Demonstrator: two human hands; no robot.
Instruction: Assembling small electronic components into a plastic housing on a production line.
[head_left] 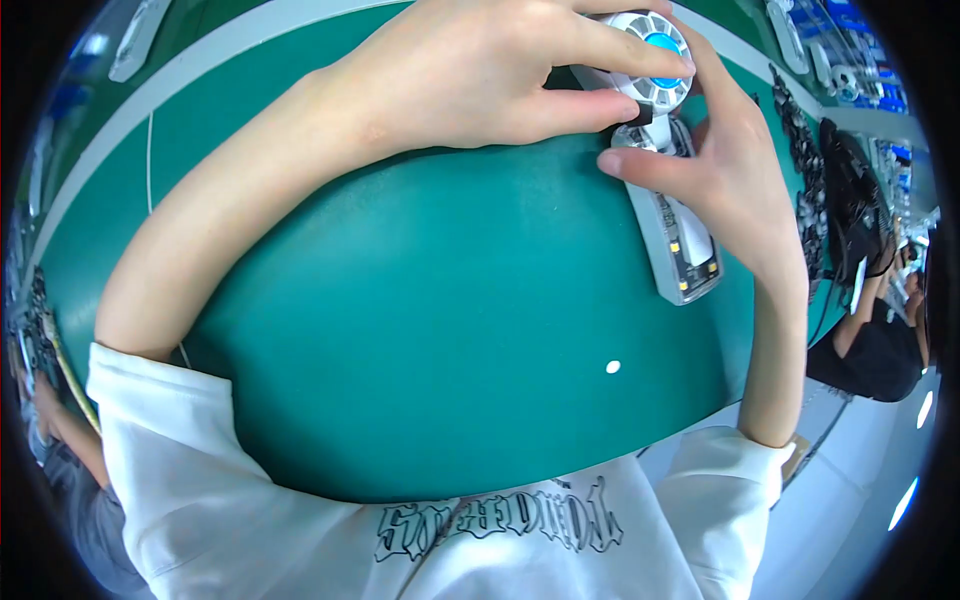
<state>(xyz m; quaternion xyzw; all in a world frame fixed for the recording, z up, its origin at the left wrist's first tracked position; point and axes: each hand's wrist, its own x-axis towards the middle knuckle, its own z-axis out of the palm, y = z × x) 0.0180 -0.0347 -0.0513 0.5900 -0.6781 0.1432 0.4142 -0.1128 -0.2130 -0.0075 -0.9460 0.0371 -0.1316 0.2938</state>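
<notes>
At the far right of the table is a white handheld device with a round, vented head (662, 48) that has a blue centre. Its long body (668, 235) slants toward me, and small yellow parts show under its clear cover. My left hand (500, 75) reaches over from the left, closed on the head, with a finger across the front and the thumb by a small black part (640, 117). From the right, my right hand (735, 165) curls round the device where head and body meet, its thumb on the near side. Some fingertips are hidden behind the head.
A small white disc (613, 367) lies on the green tabletop (430, 330). Along the right edge are a strip of dark small parts (798, 150) and a black bag-like thing (850, 195). Other people sit at the right (870, 350) and left (75, 430).
</notes>
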